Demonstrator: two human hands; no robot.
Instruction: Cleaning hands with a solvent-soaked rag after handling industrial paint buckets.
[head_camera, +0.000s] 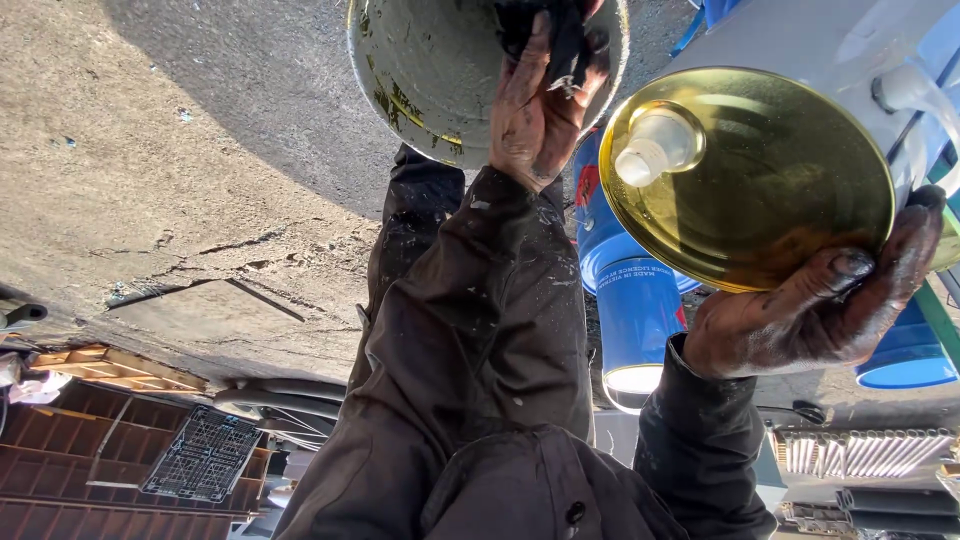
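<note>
Near right: right hand (815, 315), fingers clamped on gold can (750, 175) rim; keep it level w/ white cap (655, 145) up. Farther, left hand (540, 95), fingers closed on dark rag (560, 35) inside grey bucket (420, 70); press firm along wall.

A gold-coloured round metal lid (760, 180) with a white plastic spout cap at its ten o'clock sits at two o'clock, tilted. A paint-smeared pale bucket (430, 70) sits at twelve o'clock, a black rag (560, 35) pressed inside.
</note>
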